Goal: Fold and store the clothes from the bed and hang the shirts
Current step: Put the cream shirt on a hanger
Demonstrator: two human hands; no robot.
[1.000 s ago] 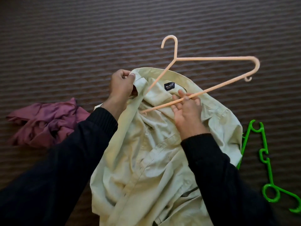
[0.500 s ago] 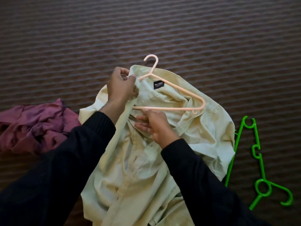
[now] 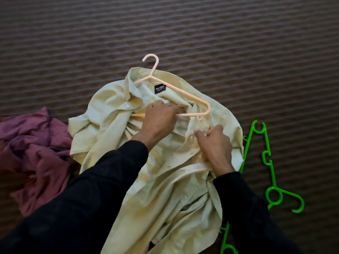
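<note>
Both hands have swapped jobs since half a second ago: left hand (image 3: 159,119) now grips the peach hanger (image 3: 185,89), right hand (image 3: 213,145) pinches the shirt front.
Pale green shirt (image 3: 113,114) lies on a brown striped bed (image 3: 183,33), maroon garment (image 3: 36,153) left, green hangers (image 3: 269,162) right.

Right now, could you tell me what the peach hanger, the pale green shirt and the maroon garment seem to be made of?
Peach hanger: looks like moulded plastic, thin, smooth and of uniform colour.
Pale green shirt: probably matte woven cotton or a blend; it creases crisply.
Maroon garment: slightly shiny, with soft folds, perhaps a satin-like or synthetic cloth; that is uncertain.
</note>
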